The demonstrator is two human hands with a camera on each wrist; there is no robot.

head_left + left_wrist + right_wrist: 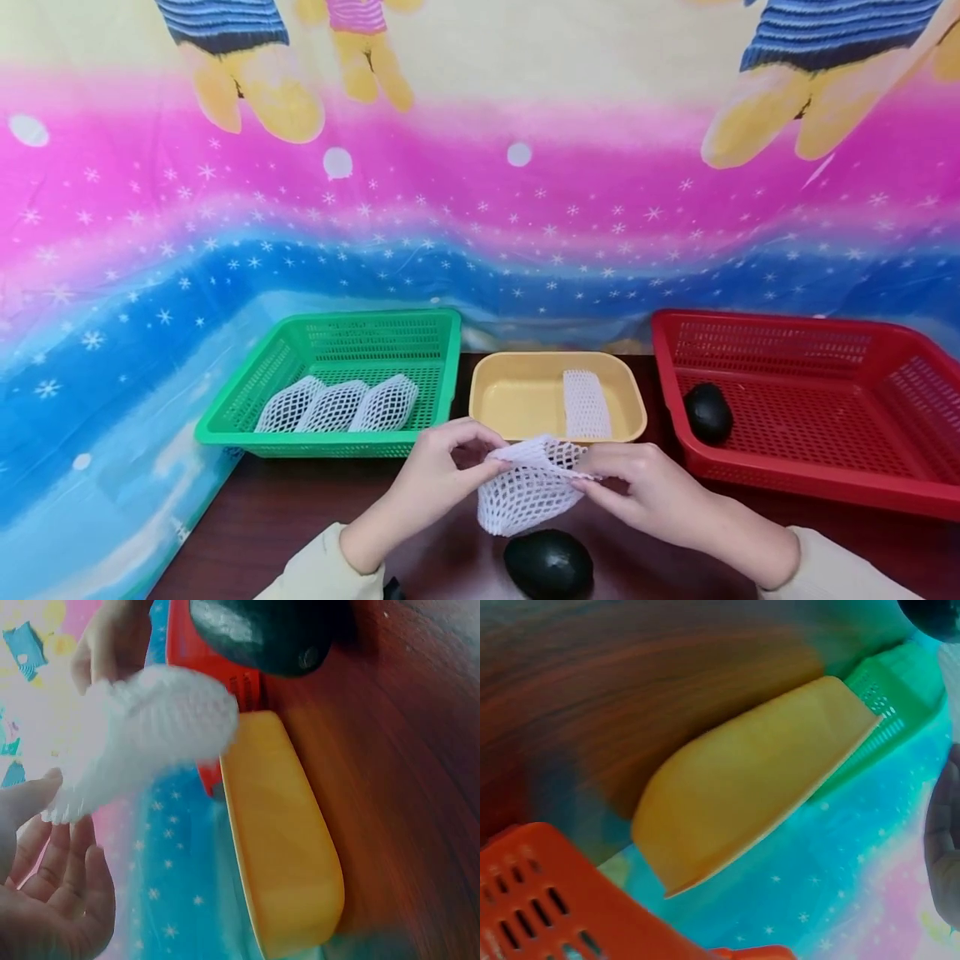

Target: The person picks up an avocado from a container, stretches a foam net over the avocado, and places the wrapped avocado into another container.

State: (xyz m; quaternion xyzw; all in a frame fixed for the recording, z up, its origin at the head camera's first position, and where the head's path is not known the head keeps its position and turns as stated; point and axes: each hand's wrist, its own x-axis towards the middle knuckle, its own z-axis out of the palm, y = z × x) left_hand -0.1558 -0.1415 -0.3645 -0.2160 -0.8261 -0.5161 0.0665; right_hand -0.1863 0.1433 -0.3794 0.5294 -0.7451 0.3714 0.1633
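Observation:
A white foam net sleeve (525, 498) is stretched between both hands in the head view, its mouth pulled wide. My left hand (444, 468) pinches one side of the mouth between thumb and fingers. On the opposite side, my right hand (654, 490) pinches the rim. Just below the sleeve, a dark green avocado (549, 565) lies on the table near the front. The left wrist view shows the net (161, 712) blurred, with the avocado (262, 634) at the top. Only part of my right hand (945, 836) enters the right wrist view.
Three net-wrapped fruits (333, 406) lie in a green basket (326, 443) at left. A yellow tray (517, 408) behind the hands holds a flat white net sleeve (587, 404). At right, a red basket (802, 417) holds another dark avocado (707, 413). A patterned cloth (480, 200) hangs behind.

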